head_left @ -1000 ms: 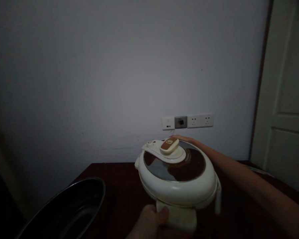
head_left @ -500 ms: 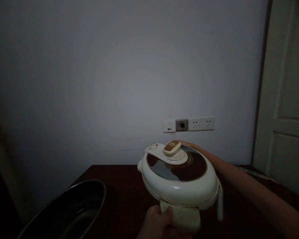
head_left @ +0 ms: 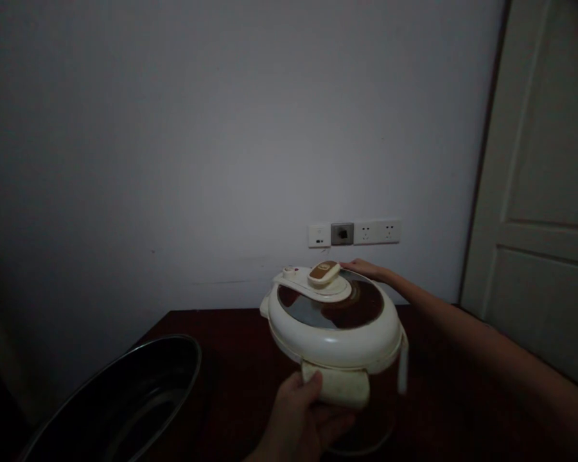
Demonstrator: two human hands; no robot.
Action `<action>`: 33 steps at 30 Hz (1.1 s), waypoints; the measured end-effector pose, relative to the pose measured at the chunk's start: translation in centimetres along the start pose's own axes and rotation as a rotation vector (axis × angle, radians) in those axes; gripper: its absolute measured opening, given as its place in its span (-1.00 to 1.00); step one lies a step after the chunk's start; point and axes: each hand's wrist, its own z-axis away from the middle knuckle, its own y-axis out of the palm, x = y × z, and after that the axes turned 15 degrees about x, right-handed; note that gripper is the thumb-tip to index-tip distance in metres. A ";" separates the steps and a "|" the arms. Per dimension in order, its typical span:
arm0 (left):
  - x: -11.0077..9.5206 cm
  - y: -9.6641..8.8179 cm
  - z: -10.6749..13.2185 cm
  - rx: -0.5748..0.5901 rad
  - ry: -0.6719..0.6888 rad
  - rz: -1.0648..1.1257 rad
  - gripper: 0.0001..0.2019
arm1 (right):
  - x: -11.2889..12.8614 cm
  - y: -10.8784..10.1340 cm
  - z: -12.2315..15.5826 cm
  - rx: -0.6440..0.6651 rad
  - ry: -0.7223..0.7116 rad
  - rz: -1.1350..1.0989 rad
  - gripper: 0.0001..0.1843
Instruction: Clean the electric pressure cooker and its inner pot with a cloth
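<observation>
A white electric pressure cooker lid [head_left: 337, 343] with a glossy dark brown top and a brown-and-white knob hangs in the air above the table, tilted so its top faces me. My left hand [head_left: 301, 414] grips the thick cream handle on its near side, thumb on top and fingers curled beneath. At the far rim, my right hand [head_left: 366, 268] holds the other side; most of its fingers are hidden behind the lid. A narrow white piece [head_left: 402, 369] dangles from the lid's right edge.
A large dark pot [head_left: 195, 359] with a metal rim stands at the lower left. Below the lid, a faint curved rim [head_left: 361, 452] shows on the dark red table [head_left: 236, 333]. Wall sockets [head_left: 376, 231] sit behind, and a panelled door [head_left: 534, 192] is at the right.
The camera view has shifted slightly right. In view, the lid has come up and a little left, still in both hands, and the curved rim beneath it now shows.
</observation>
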 end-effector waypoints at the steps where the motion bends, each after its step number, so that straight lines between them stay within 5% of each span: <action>1: 0.0 0.2 0.1 -0.005 0.006 -0.007 -0.61 | -0.3 -0.7 0.4 -0.009 0.021 0.004 -0.44; 6: 0.6 0.2 0.9 -0.062 -0.114 -0.103 -0.62 | -0.4 -3.3 3.9 -0.094 -0.010 0.090 -0.50; 12: 1.5 -0.5 1.9 0.098 -0.247 -0.456 -0.68 | 1.2 -2.6 9.7 -0.179 -0.130 0.283 -0.52; 15: -1.0 1.5 2.7 0.156 -0.208 -0.402 -0.65 | 3.5 -0.9 12.0 -0.257 -0.270 0.405 -0.57; 19: -6.9 5.2 3.4 0.146 0.194 -0.419 -0.70 | 8.1 2.0 13.8 -0.287 -0.435 0.604 -0.54; 23: -12.2 5.9 3.3 0.072 0.440 -0.753 -0.72 | 11.4 4.4 13.8 -0.296 -0.464 0.812 -0.39; 27: -14.1 4.2 2.8 -0.049 0.319 -1.250 -0.66 | 12.9 5.8 12.8 -0.295 -0.392 0.859 -0.31; 33: -10.9 1.4 1.9 0.015 0.003 -1.525 -0.57 | 13.9 6.6 11.9 -0.282 -0.331 0.908 -0.47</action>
